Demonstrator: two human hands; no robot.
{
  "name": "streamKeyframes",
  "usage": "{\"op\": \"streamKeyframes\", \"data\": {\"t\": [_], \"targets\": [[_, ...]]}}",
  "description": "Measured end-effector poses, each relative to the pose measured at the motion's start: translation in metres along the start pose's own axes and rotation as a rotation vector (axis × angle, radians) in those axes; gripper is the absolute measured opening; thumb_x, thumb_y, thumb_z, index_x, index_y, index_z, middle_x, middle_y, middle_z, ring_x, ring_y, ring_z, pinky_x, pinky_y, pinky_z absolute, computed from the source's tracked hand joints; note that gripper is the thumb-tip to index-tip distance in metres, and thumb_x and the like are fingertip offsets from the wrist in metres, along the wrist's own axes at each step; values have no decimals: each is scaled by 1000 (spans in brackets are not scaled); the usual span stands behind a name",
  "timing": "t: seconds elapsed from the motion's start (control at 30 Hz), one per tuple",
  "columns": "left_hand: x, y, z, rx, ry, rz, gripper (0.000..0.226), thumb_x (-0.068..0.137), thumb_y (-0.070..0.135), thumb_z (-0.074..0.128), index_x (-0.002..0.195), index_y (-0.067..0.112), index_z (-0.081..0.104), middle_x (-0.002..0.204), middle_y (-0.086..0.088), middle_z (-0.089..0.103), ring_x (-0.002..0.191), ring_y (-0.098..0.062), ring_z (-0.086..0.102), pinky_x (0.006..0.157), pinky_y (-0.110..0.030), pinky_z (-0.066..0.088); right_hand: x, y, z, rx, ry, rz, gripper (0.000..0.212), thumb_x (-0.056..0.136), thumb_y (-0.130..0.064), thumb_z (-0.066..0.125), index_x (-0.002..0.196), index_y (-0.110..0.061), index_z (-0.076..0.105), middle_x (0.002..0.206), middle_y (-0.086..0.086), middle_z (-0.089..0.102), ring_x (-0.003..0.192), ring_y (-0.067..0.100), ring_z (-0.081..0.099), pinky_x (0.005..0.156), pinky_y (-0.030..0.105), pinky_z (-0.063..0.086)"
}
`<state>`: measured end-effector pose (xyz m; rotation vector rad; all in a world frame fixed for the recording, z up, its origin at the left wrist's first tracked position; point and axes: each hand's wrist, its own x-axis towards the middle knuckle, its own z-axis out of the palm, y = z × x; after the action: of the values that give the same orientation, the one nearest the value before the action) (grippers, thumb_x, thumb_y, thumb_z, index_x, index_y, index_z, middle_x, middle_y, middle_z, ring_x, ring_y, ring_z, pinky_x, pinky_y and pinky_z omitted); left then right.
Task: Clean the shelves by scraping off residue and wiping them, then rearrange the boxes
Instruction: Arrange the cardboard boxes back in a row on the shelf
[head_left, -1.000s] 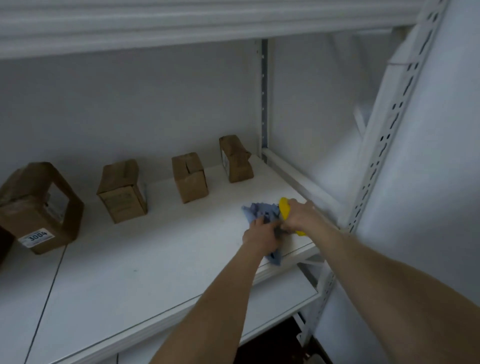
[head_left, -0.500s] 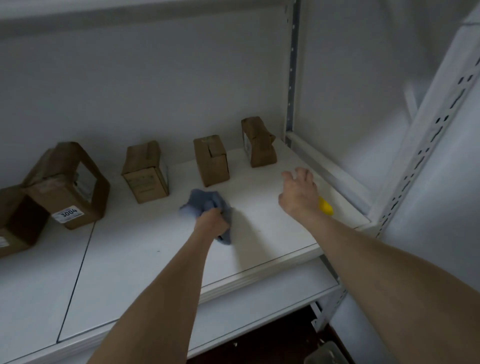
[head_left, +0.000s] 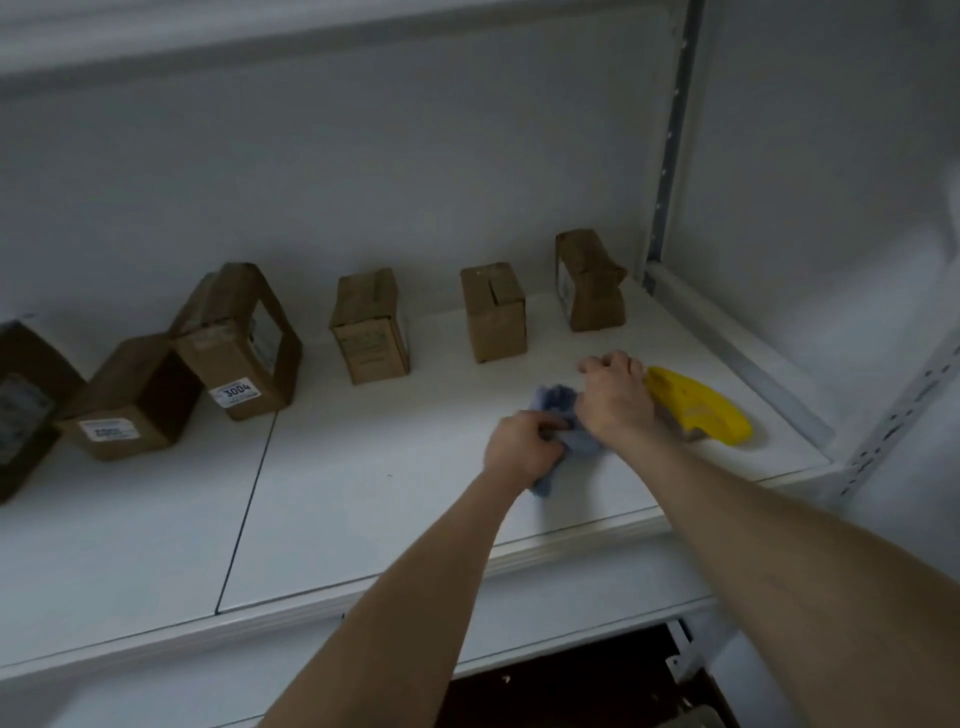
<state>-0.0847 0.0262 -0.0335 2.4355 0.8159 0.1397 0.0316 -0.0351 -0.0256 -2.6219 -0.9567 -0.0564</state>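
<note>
Left fingers (head_left: 545, 434): curled tight round a bunched blue cloth (head_left: 558, 402); the left hand (head_left: 519, 449) grips its near end. Right fingers (head_left: 605, 364): curled downward above the cloth's far-right part. Whether they pinch it is hidden under the right hand (head_left: 615, 400), so their hold cannot be told.

Cloth: soft, crumpled, folds loose. It lies on the shelf (head_left: 363, 493) between the two hands, toward the right end and near the front edge.

Key relation: the yellow scraper (head_left: 701, 410) lies flat just right of the right hand, its near end at the hand's edge. Its long axis runs from that hand toward the front-right corner. The right hand is much the nearer. Body looks like smooth hard plastic, rounded.

Judgement: the wiping step is in hand, with the cloth being gathered or passed. Bare shelf spreads leftward from the fingers.

Shelf: white, smooth, matt, with a dark seam (head_left: 249, 499) between panels. Brown cardboard boxes (head_left: 370, 327) stand along the back wall, well apart from the hands. One, tilted, carries a label (head_left: 236, 391) reading 3004. A perforated upright post (head_left: 670, 130) closes the back-right corner.
</note>
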Motion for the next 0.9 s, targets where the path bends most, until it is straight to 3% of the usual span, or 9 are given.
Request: {"op": "streamKeyframes", "data": {"t": [0.1, 0.17, 0.23, 0.3, 0.37, 0.5, 0.6, 0.73, 0.9], "targets": [[-12, -57, -40, -7, 326, -185, 37, 89, 31, 50, 125, 31, 55, 111, -7, 63, 91, -30, 65, 72, -37, 58, -1, -21, 3, 19, -26, -19, 46, 89, -18, 55, 135, -19, 47, 136, 11, 39, 128, 30, 33, 101, 34, 36], [-22, -103, -65, -63, 391, -384, 40, 93, 36, 47, 131, 27, 49, 120, -8, 55, 94, -32, 62, 68, -39, 59, -3, -36, 9, 65, -41, -36, 44, 89, -15, 52, 133, -16, 48, 135, 12, 40, 127, 31, 33, 101, 35, 38], [-33, -141, -78, 19, 218, -661, 45, 95, 30, 47, 137, 15, 42, 133, -15, 48, 114, -34, 54, 88, -44, 53, -6, -49, 15, 91, -64, -57, 44, 89, -14, 52, 133, -15, 49, 134, 12, 40, 126, 30, 34, 101, 35, 39], [-40, -155, -81, 189, -16, -763, 55, 96, 21, 45, 147, 9, 26, 147, -19, 34, 129, -34, 42, 103, -43, 42, -7, -57, 21, 108, -82, -79, 44, 89, -13, 52, 133, -15, 48, 134, 12, 40, 126, 29, 34, 101, 35, 39], [-38, -135, -77, 276, -157, -622, 58, 97, 20, 43, 148, 6, 20, 151, -18, 27, 134, -33, 37, 107, -39, 38, -8, -59, 24, 111, -95, -82, 44, 89, -12, 50, 133, -14, 48, 135, 12, 39, 126, 29, 34, 100, 35, 40], [-23, -62, -44, 248, -309, -298, 63, 94, 30, 51, 149, 15, 24, 150, -15, 32, 132, -32, 39, 109, -38, 35, -8, -49, 21, 118, -107, -36, 43, 90, -14, 51, 133, -16, 47, 137, 12, 38, 127, 30, 33, 101, 36, 38], [-14, -15, -6, 269, -420, -88, 58, 91, 31, 55, 145, 21, 36, 141, -13, 45, 123, -33, 47, 101, -39, 41, -7, -30, 15, 101, -83, -3, 41, 92, -17, 51, 133, -17, 48, 138, 12, 38, 127, 31, 33, 100, 36, 37], [-15, 18, 32, 254, -421, 52, 46, 88, 21, 54, 133, 23, 49, 118, -16, 59, 105, -36, 57, 87, -41, 49, -8, 1, 4, 61, -60, 37, 41, 93, -22, 52, 134, -17, 47, 138, 14, 38, 127, 33, 35, 102, 38, 37], [-25, 41, 51, 158, -428, 166, 38, 89, 20, 57, 126, 21, 58, 125, -13, 58, 112, -31, 54, 94, -38, 45, -10, 30, -4, 55, -73, 92, 36, 93, -20, 49, 129, -16, 52, 135, 16, 40, 122, 34, 38, 102, 39, 38]]}}
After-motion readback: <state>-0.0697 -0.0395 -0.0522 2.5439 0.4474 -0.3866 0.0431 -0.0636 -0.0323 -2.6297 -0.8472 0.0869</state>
